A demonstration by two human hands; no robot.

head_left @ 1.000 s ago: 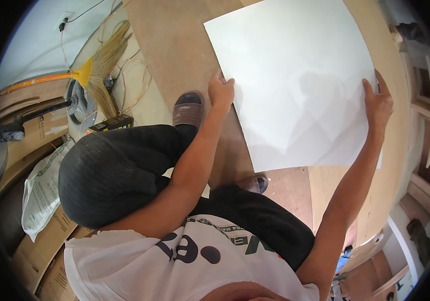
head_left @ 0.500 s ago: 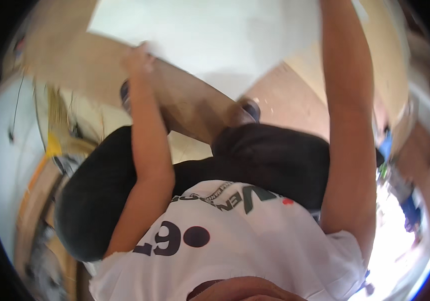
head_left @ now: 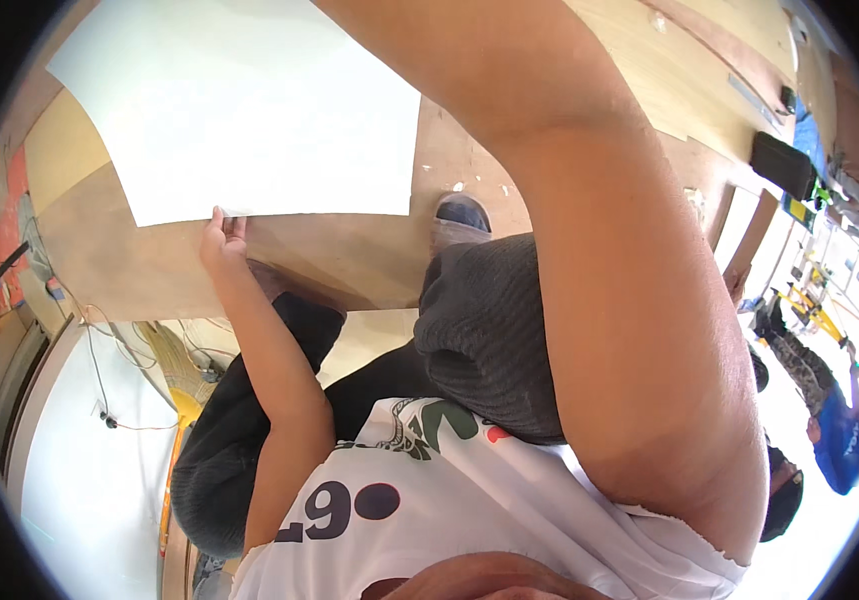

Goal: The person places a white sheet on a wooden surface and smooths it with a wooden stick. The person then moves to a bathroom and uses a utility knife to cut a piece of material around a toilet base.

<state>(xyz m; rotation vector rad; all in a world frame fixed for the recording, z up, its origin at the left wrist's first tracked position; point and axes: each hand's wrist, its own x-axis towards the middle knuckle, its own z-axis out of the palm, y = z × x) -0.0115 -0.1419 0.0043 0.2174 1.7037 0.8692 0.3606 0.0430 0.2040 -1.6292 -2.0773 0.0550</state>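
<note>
A large white sheet (head_left: 269, 120) lies over brown wooden board (head_left: 339, 250) in front of me. Its near edge runs almost straight across, and its far edge passes out of the picture. At that near edge, toward its left end, my left hand (head_left: 224, 243) pinches the sheet, one digit lying on top and the other fingers curled by the rim. My right arm (head_left: 609, 230) reaches forward across the sheet's right side; its hand is beyond the top of the picture and hidden.
My foot in a dark shoe (head_left: 463, 212) rests on the board close to the sheet's near right corner. A yellow-handled broom (head_left: 184, 405) and cables lie at left. At right are a black case (head_left: 782, 165) and a person in a blue shirt (head_left: 842, 445).
The white sheet has shifted left and turned, its near edge now nearly level. My left hand has come nearer and left along with it. My right arm now slants across toward the left.
</note>
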